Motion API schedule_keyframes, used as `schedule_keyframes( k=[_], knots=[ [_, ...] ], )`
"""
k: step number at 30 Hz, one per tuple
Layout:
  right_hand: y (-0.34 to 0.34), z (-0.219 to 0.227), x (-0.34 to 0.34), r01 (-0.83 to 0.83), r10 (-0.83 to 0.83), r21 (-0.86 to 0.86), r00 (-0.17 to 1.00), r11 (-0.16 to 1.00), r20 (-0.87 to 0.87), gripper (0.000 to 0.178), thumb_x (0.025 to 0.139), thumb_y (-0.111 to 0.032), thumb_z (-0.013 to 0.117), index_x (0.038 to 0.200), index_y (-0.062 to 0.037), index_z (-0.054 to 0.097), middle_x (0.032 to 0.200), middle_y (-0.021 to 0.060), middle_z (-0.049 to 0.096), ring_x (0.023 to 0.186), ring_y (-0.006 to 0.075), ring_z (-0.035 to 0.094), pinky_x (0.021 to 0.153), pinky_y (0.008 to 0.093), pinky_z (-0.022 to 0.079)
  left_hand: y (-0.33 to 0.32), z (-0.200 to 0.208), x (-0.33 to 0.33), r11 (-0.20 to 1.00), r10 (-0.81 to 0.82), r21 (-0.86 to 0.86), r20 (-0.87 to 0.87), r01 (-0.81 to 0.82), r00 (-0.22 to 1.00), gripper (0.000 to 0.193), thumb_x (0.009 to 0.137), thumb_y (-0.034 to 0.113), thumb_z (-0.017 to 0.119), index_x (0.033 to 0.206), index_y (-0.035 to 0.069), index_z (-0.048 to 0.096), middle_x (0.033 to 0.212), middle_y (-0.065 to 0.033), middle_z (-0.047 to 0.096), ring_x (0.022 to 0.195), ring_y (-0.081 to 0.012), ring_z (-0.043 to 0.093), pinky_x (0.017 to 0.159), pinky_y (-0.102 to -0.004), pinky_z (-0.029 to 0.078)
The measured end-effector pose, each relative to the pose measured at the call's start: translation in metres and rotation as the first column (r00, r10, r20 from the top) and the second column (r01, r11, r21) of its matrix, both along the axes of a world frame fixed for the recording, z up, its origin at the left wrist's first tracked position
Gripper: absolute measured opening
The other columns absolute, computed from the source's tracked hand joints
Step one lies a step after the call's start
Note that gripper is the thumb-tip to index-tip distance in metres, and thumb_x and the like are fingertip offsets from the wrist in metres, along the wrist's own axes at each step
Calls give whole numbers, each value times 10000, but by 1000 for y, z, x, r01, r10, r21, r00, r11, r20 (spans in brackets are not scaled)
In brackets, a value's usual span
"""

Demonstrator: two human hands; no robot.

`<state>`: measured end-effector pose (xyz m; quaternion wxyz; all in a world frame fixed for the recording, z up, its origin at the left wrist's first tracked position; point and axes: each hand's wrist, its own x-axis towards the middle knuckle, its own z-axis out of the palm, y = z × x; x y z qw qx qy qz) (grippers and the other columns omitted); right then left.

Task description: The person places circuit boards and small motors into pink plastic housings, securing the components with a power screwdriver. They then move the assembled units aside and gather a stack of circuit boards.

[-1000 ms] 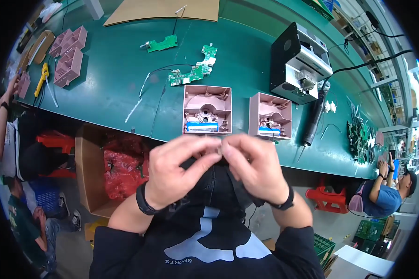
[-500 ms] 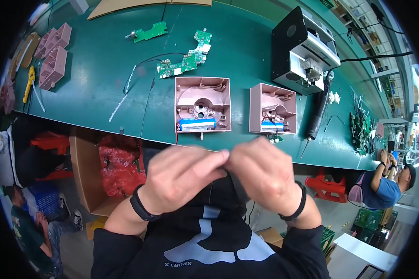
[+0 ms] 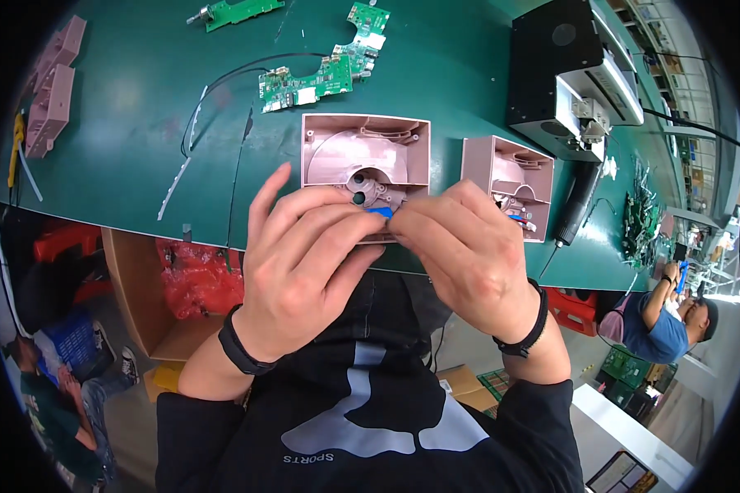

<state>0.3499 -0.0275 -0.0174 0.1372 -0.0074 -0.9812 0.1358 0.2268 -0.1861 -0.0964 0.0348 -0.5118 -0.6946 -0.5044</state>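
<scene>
Meeting over a blue part [image 3: 380,212] in the pink housing [image 3: 362,154], left hand [image 3: 304,256] and right hand [image 3: 469,256] nearly touch; whether either grip holds anything, I cannot tell.

This is an electronics assembly workshop. Circuit boards [image 3: 337,76] lie on a green workbench [image 3: 448,90] near twelve o'clock, an electric screwdriver [image 3: 580,201] just before three; a co-worker [image 3: 660,329] is at its edge, past three.
</scene>
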Motion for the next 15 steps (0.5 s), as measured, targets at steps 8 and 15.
schedule_keyframes(
  k=[8, 15],
  knots=[
    [2, 6, 9, -43, 40, 52, 998, 998, 52, 377, 621, -8, 781, 997, -29, 751, 1021, 65, 722, 799, 238, 617, 664, 344, 527, 1, -8, -4, 997, -79, 24, 5, 79, 997, 227, 725, 110, 859, 928, 133, 760, 984, 19, 727, 1069, -217, 659, 1103, -574, 424],
    [-4, 7, 20, 53, -59, 168, 998, 984, 32, 429, 647, -36, 835, 1068, -54, 758, 1075, 60, 689, 787, 231, 600, 652, 339, 506, 5, -8, -5, 998, -56, 0, -17, 56, 998, 232, 714, 111, 865, 919, 138, 760, 981, 25, 725, 1069, -222, 658, 1095, -578, 431]
  ],
)
